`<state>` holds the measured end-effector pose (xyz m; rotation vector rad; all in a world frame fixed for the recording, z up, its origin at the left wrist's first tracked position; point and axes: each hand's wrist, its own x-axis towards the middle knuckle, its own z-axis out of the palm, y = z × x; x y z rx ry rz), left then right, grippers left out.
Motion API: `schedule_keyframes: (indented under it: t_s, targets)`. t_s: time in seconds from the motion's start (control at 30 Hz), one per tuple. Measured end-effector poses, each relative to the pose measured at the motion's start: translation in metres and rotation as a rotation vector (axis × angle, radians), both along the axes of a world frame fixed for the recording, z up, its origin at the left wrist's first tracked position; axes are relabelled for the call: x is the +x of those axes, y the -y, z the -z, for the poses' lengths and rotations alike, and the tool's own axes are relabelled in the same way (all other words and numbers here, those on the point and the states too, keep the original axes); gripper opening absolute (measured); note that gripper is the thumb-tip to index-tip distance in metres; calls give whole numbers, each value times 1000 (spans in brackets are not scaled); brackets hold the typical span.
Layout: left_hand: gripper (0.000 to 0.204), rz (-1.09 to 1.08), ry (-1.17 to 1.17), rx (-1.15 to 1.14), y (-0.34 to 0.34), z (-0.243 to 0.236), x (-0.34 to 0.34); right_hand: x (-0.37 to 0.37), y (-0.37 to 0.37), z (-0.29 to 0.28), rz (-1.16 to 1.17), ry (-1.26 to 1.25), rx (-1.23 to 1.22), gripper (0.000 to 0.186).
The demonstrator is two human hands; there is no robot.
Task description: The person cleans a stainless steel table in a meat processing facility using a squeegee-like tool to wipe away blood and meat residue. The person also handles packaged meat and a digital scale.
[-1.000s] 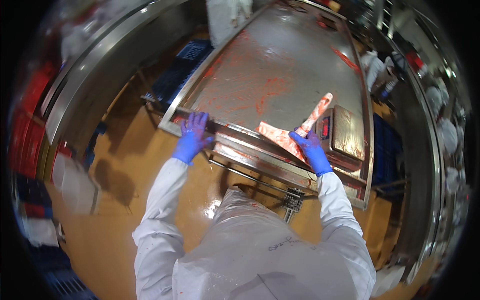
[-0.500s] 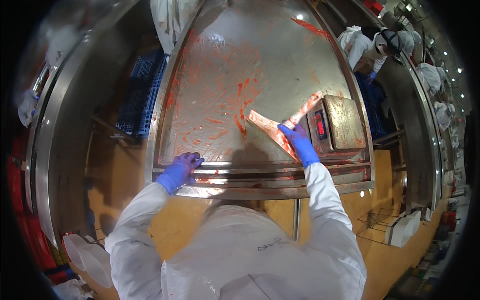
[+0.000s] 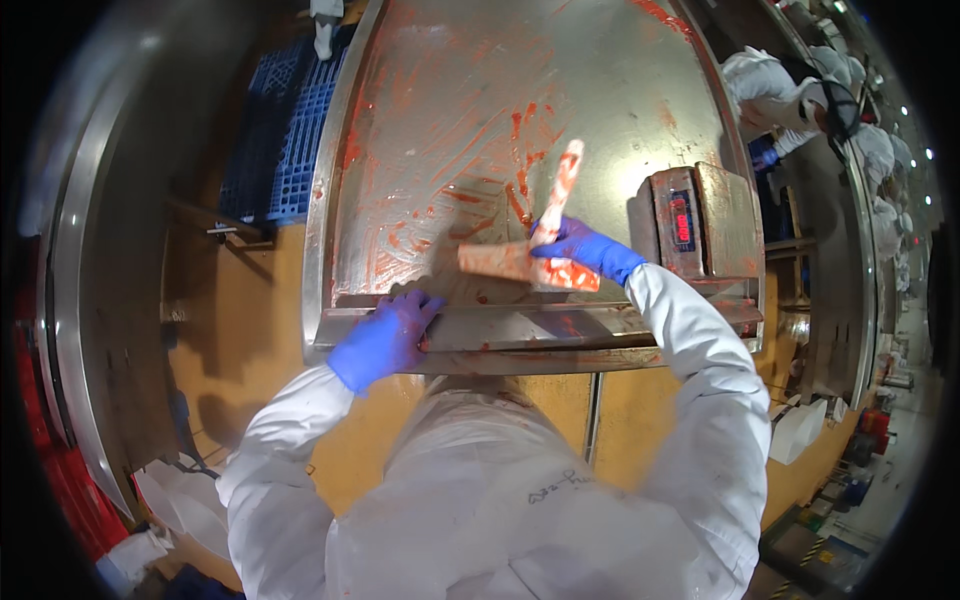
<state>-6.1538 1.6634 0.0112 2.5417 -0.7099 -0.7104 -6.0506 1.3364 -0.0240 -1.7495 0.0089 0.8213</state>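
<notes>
My right hand (image 3: 590,251), in a blue glove, is closed around a meat-streaked bone (image 3: 562,185) held above the front part of the steel table (image 3: 440,130). The bone has a long narrow shaft pointing away from me and a broad, flat, blade-like part reaching left and right below it. My left hand (image 3: 387,336), also gloved in blue, rests on the table's front rim at the left with its fingers stretched out and holding nothing. Red smears cover much of the table top.
A scale (image 3: 727,222) with a red lit display stands at the table's right side. A blue crate (image 3: 285,125) is beyond the left edge. At the right, a person (image 3: 770,90) in white bends near the table. Raised rims border the table.
My right hand has carried the bone left, away from the scale, and turned it so the shaft points more straight ahead. My left hand has shifted slightly right along the rim.
</notes>
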Motion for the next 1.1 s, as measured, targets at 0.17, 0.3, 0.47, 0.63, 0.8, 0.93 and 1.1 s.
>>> schedule_keyframes:
  t_s: [0.17, 0.3, 0.47, 0.63, 0.8, 0.93, 1.1]
  targets:
    - [64, 47, -55, -19, -6, -19, -7, -41, -63, 34, -416, -164, -18, 46]
    - [62, 52, -67, -12, -15, -12, 1, 18, -73, 71, -299, 112, -7, 60]
    - [63, 31, -78, 27, -18, -11, -3, 157, -34, 36, 92, 255, -52, 53]
    - [66, 98, -12, 5, -19, -14, 1, 246, 56, 33, 480, 729, -402, 44]
    - [66, 39, -12, 2, -21, -11, -6, 185, -22, 12, 229, 373, -141, 40]
    - [65, 67, -26, 49, -18, -20, -1, 61, -90, 6, -368, -11, -95, 42]
    - [67, 68, 30, 15, -27, -18, -7, 32, -169, 35, -613, -206, 268, 30]
